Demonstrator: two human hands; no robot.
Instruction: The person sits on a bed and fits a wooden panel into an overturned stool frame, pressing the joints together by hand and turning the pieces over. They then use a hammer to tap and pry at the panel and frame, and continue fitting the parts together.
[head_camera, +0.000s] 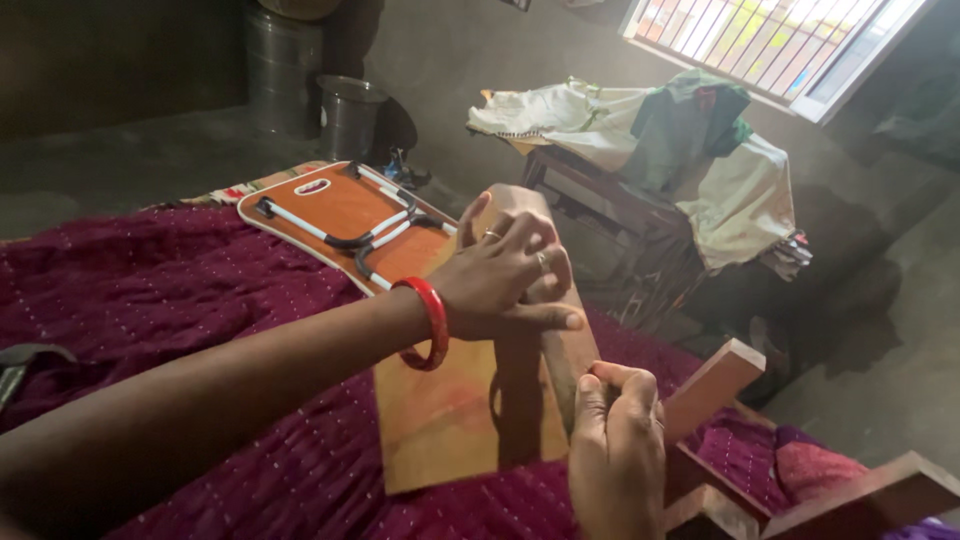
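Wooden board (450, 420) on bed (150, 290) edge | our left hand (500, 275) fingers curled on post (560, 340) | our right hand (615, 440) fingers grip post

Support surface: a bed covered with a maroon, white-dotted quilted bedspread (180, 290). Lying directly on it, at the far side: an orange folding lap tray (335, 215), upside down, its white-and-black tubular legs folded flat. Nearer: a flat tan wooden board (450, 420) resting on the spread, partly covered by hands.
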